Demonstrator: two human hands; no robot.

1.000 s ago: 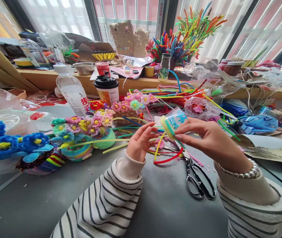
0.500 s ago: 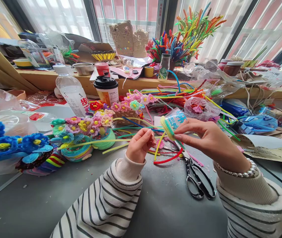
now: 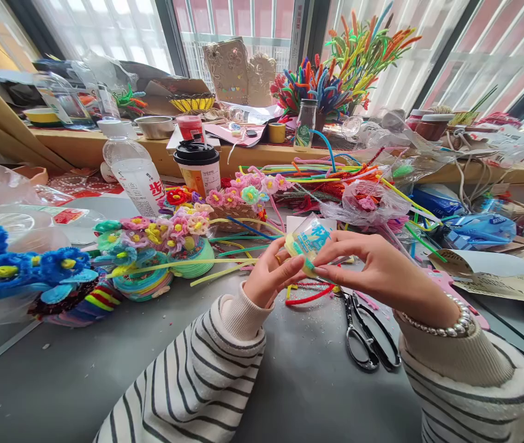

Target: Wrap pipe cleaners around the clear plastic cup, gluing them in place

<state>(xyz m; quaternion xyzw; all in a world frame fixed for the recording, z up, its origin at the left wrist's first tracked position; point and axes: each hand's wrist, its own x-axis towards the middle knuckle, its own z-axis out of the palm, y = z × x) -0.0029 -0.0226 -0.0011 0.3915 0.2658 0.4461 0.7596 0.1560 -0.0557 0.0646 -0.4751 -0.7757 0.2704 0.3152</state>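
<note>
A small clear plastic cup (image 3: 313,235) with blue lettering lies tilted between my hands, its near end wrapped in a yellow and green pipe cleaner (image 3: 292,246). My left hand (image 3: 269,274) has its thumb and fingers closed on the wrapped end. From the other side, my right hand (image 3: 377,267) grips the cup between thumb and fingers; its fingertips are at the green part. Below them a red pipe cleaner (image 3: 310,298) rests on the grey table (image 3: 299,381). Black-handled scissors (image 3: 369,344) lie near my right wrist, their blades partly covered by other things.
To the left stand pipe-cleaner flower pots (image 3: 144,280) and blue pipe-cleaner flowers (image 3: 26,267). Behind are a water bottle (image 3: 133,178), a lidded paper cup (image 3: 197,169) and a heap of loose pipe cleaners (image 3: 336,175). Brown paper (image 3: 511,289) lies at the right.
My left hand has moved up and right and taken hold of the wrapped end of the cup. My right hand has shifted the cup slightly left and down.
</note>
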